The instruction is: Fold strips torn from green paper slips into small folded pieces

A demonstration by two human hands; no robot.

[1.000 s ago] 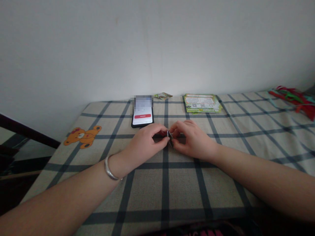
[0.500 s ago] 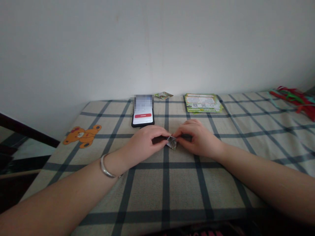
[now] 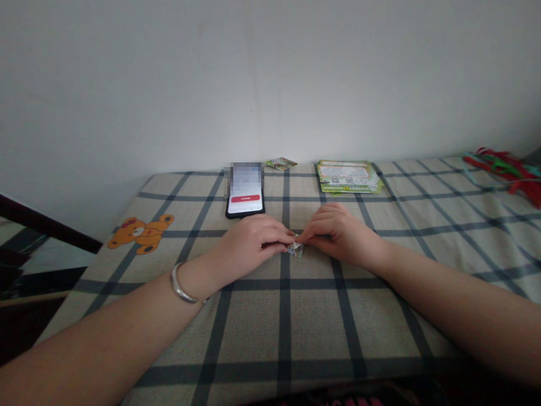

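Note:
A small piece of folded printed paper lies between my fingertips on the checked tablecloth. My left hand pinches its left side between thumb and fingers, and a silver bangle circles that wrist. From the right, my right hand is closed on the paper, its fingertips pressing on the upper edge. The fingers cover much of the paper, so its full shape is hidden. Just beyond my left hand lies a phone with a lit screen, partly pixelated.
Against the wall sit another folded paper piece and a stack of green-edged printed sheets. An orange bear cutout lies at left. Red and green strips are heaped at far right. The checked tablecloth covers the table.
The fingers of both hands have drawn closer together over the paper. Its standing, open fold now looks flatter and more covered. The other things stay where they were.

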